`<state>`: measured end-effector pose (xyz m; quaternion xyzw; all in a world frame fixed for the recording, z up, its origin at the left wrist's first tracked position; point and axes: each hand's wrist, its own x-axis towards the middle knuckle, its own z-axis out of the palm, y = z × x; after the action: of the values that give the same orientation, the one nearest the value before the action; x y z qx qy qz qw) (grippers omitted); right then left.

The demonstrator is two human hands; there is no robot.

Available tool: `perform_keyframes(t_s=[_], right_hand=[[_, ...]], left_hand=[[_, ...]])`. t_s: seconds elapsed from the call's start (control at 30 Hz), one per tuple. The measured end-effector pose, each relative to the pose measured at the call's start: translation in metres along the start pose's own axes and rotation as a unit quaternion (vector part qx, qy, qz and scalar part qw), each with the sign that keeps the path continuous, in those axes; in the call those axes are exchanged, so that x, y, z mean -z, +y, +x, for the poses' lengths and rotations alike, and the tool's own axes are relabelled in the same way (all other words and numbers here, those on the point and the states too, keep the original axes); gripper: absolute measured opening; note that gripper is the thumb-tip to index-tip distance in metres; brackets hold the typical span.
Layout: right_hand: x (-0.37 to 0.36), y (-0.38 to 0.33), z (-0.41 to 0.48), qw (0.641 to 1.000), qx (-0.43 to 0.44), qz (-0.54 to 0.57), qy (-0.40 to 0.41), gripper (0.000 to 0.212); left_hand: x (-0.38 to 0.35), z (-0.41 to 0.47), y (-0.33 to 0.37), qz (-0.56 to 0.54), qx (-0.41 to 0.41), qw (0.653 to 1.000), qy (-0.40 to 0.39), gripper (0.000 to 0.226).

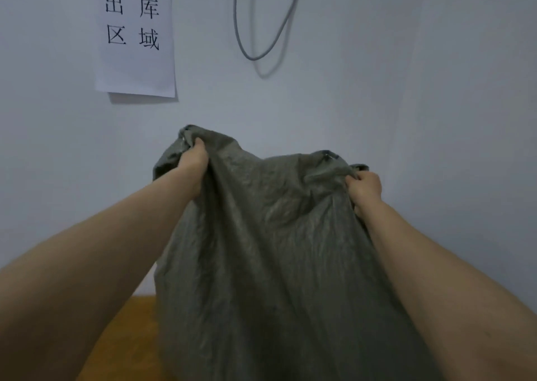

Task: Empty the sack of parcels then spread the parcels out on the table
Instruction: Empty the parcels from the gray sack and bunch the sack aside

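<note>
Head view: both arms reach forward and lift a grey-green woven sack (pixel 261 250) high in front of a pale wall. The left hand (pixel 194 159) grips one upper corner, fingers curled into bunched fabric; the right hand (pixel 365 187) clutches the other corner likewise. The sack hangs down over a wooden table (pixel 128 322). A paper sign (pixel 135 36) and looped grey cable (pixel 261 26) hang on the wall.

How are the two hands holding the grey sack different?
The left hand holds its corner of the sack higher than the right hand does. In the picture, the left hand sits nearer the paper sign; the right hand is farther from it. Both grip bunched cloth at the sack's upper edge.
</note>
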<state>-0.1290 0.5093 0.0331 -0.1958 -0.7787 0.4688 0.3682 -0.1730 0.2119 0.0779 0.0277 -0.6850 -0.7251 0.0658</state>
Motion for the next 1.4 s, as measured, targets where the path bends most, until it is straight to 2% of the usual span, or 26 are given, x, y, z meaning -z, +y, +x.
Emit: perform_keyframes(t_s=[0.2,0.33,0.47,0.53,0.6,0.67,0.7,0.77,0.83,0.97,1.03,1.07,1.13,1.2,1.23,1.3,1.4], right_hand=[[0.02,-0.025,0.033,0.994,0.047,0.082,0.049,0.017],[0.034,-0.04,0.038,0.987,0.071,0.112,0.091,0.026],[0.043,-0.014,0.011,0.995,0.071,0.045,0.053,0.02],[0.042,0.006,-0.004,0.998,0.067,-0.005,0.018,0.026],[0.039,0.024,-0.017,0.993,0.08,-0.079,-0.022,0.034],[0.035,0.042,-0.026,0.985,0.079,-0.13,-0.087,0.042],[0.032,0.052,-0.03,0.977,0.076,-0.159,-0.119,0.044],[0.026,0.067,-0.036,0.953,0.073,-0.241,-0.166,0.046],[0.021,0.074,-0.047,0.922,0.069,-0.312,-0.22,0.047],[0.008,0.074,-0.083,0.853,0.062,-0.366,-0.368,0.047],[0.006,0.07,-0.09,0.833,0.073,-0.385,-0.391,0.045],[0.007,0.066,-0.091,0.837,0.081,-0.383,-0.382,0.045],[0.013,0.05,-0.087,0.879,0.092,-0.331,-0.331,0.048],[0.026,0.028,-0.084,0.917,0.102,-0.242,-0.302,0.044],[0.034,0.016,-0.084,0.916,0.101,-0.218,-0.322,0.039],[0.048,-0.005,-0.091,0.873,0.049,-0.237,-0.424,0.046],[0.047,-0.018,-0.116,0.739,-0.037,-0.347,-0.577,0.081]], left_hand=[[-0.001,0.009,0.064,-0.099,-0.062,0.993,0.015,0.064],[-0.016,-0.004,0.094,-0.078,-0.129,0.988,0.029,0.06],[-0.03,-0.021,0.054,0.071,-0.163,0.984,0.009,0.057],[-0.033,-0.024,0.014,0.104,-0.138,0.984,-0.047,0.057],[-0.032,-0.026,-0.025,0.126,-0.112,0.978,-0.122,0.075],[-0.031,-0.027,-0.058,0.247,-0.095,0.944,-0.199,0.117],[-0.03,-0.027,-0.073,0.344,-0.096,0.907,-0.221,0.132],[-0.029,-0.029,-0.099,0.511,-0.137,0.82,-0.218,0.127],[-0.029,-0.036,-0.12,0.57,-0.182,0.77,-0.222,0.107],[-0.029,-0.053,-0.146,0.58,-0.148,0.742,-0.302,0.075],[-0.029,-0.06,-0.148,0.586,-0.14,0.732,-0.317,0.07],[-0.027,-0.064,-0.146,0.589,-0.145,0.729,-0.317,0.07],[-0.023,-0.068,-0.138,0.585,-0.141,0.729,-0.325,0.077],[-0.014,-0.071,-0.123,0.55,-0.066,0.755,-0.351,0.099],[-0.01,-0.072,-0.115,0.531,-0.014,0.762,-0.37,0.112],[-0.002,-0.075,-0.1,0.529,0.059,0.739,-0.414,0.13],[0.002,-0.082,-0.096,0.578,0.066,0.679,-0.447,0.145]])
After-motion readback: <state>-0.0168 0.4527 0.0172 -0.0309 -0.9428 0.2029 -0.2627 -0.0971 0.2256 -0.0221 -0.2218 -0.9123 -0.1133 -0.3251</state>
